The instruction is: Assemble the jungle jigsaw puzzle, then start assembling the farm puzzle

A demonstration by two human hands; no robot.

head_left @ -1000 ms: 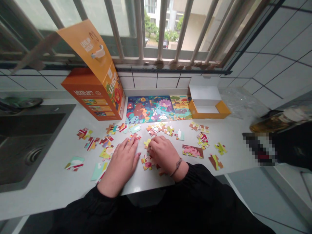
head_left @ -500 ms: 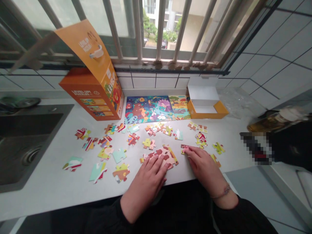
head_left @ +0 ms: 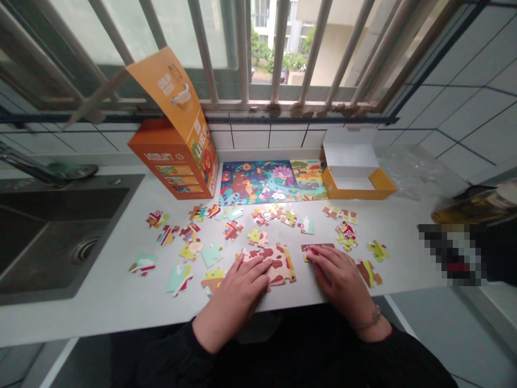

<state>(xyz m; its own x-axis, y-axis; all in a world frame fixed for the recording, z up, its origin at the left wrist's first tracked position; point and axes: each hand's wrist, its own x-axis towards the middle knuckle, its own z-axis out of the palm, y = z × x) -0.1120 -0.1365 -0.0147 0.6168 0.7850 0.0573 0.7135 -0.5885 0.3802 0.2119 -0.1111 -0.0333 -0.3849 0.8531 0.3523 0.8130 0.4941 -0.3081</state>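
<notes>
A joined puzzle section with brown patches on pale pink lies just below the centre of the frame. The left hand rests across its left part, fingers extended, hiding some of it. Just right, the right hand's bent fingers touch a smaller brown-and-pink section; whether they grip it cannot be told. Loose puzzle pieces are scattered left, above and right of the hands. Above them, a dark blue animal picture meets a yellow one, whose right end runs up to a yellow box, lid raised, white interior showing. Upper left, a tall orange carton stands with its flap up, contents hidden. A sink with a drain fills the left edge; crumpled clear plastic lies upper right.
</notes>
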